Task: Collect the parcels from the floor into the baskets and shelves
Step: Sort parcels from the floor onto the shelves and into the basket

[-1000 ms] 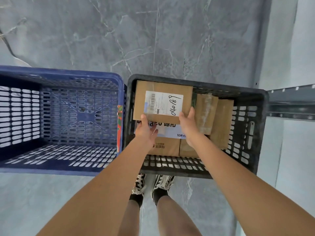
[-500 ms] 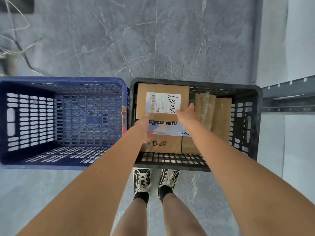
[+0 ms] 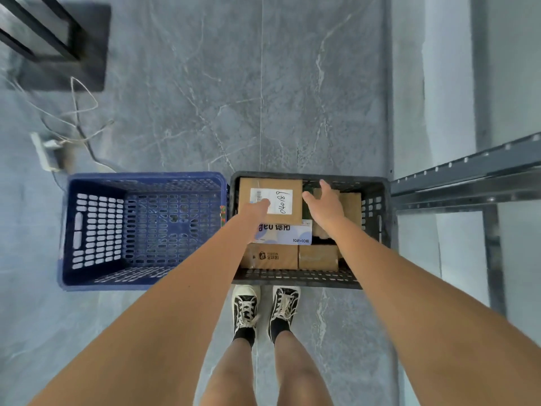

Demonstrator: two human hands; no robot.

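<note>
Cardboard parcels fill the black plastic basket (image 3: 377,224) that stands on the grey marbled floor (image 3: 263,98), with an open blue basket (image 3: 96,230) touching its left wall. From my remote seat I see the labelled parcel (image 3: 270,200), marked 04018 by hand on its white sticker, lying on top at the far left of the black basket. Both of my operator's arms reach over the near rim. The left hand (image 3: 257,207) sits over the label's near left corner; its fingers are hidden from me, so I cannot tell whether they grip. The right hand (image 3: 323,205) hovers just right of that parcel with fingers spread and relaxed, holding nothing. Nearer than the labelled parcel lies a white and blue packet (image 3: 285,234), and against the near wall two more brown boxes (image 3: 292,256) sit side by side. Further brown parcels (image 3: 351,206) stand on edge towards the right wall. Right of the black basket runs a grey metal shelf rail (image 3: 468,177). Black and white sneakers (image 3: 265,309) stand just below the near wall. Far left of the blue basket, a power strip (image 3: 46,152) with loose cables lies on the floor.
</note>
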